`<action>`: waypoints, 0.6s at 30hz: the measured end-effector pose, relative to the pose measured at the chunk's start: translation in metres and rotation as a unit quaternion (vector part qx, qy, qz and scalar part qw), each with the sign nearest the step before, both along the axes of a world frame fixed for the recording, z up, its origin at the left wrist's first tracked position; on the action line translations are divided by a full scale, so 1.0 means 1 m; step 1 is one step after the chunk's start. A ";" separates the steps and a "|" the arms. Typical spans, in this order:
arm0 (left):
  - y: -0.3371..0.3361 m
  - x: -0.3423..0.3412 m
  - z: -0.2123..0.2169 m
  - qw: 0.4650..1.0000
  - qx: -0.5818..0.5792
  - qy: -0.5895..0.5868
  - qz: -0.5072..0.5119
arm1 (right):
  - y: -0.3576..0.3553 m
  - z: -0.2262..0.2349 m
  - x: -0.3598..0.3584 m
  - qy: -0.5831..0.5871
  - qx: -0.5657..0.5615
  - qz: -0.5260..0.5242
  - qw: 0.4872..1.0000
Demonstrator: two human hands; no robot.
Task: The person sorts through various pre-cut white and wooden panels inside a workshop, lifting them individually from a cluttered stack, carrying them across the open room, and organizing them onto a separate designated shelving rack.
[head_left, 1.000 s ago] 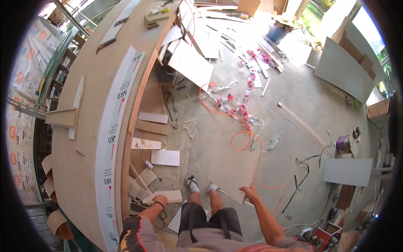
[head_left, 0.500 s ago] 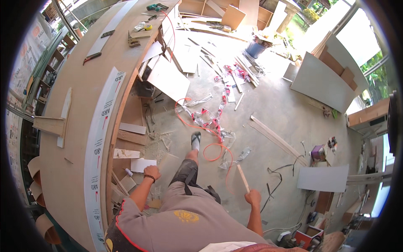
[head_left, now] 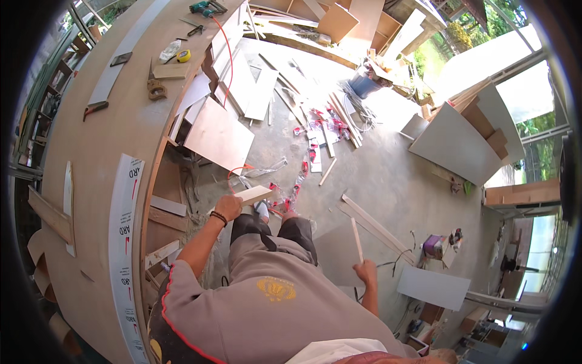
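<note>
Wood offcut [head_left: 254, 194] gripped by left hand [head_left: 227, 207], thin stick [head_left: 357, 240] by right hand [head_left: 365, 271], above littered concrete floor [head_left: 388, 176].

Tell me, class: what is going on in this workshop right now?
A person stands beside a long plywood workbench, seen from above. The left hand grips a short flat piece of board; the right hand holds a thin wooden stick, pointing up and away. The concrete floor is littered with offcuts, panels, an orange cable and red-and-clear wrappers. A tape measure and a power tool lie on the bench's far end.
</note>
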State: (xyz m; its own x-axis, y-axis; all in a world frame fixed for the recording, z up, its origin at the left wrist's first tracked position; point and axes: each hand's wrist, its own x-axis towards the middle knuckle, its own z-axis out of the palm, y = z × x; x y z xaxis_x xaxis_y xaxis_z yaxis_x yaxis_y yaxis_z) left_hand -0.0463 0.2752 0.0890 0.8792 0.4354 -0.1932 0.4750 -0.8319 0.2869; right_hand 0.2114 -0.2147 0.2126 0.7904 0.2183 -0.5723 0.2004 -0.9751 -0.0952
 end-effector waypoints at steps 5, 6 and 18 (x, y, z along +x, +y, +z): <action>0.082 0.108 0.009 0.999 0.003 -0.013 0.033 | 0.157 0.001 0.138 -0.091 0.077 0.083 0.989; 0.094 0.122 0.006 0.999 0.000 -0.015 0.053 | 0.195 0.004 0.159 -0.099 0.079 0.106 0.986; 0.198 0.339 -0.113 0.983 -0.053 0.052 0.169 | 0.591 -0.088 0.452 -0.054 0.105 0.445 0.888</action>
State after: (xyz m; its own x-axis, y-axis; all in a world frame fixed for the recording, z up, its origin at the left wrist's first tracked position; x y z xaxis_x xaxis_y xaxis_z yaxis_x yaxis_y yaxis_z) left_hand 0.2924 0.4735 -0.0242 0.6602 0.6722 -0.3351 0.7511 -0.5890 0.2983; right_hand 0.6636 0.3761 0.1250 0.2987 0.8773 -0.3758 0.9018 -0.3883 -0.1897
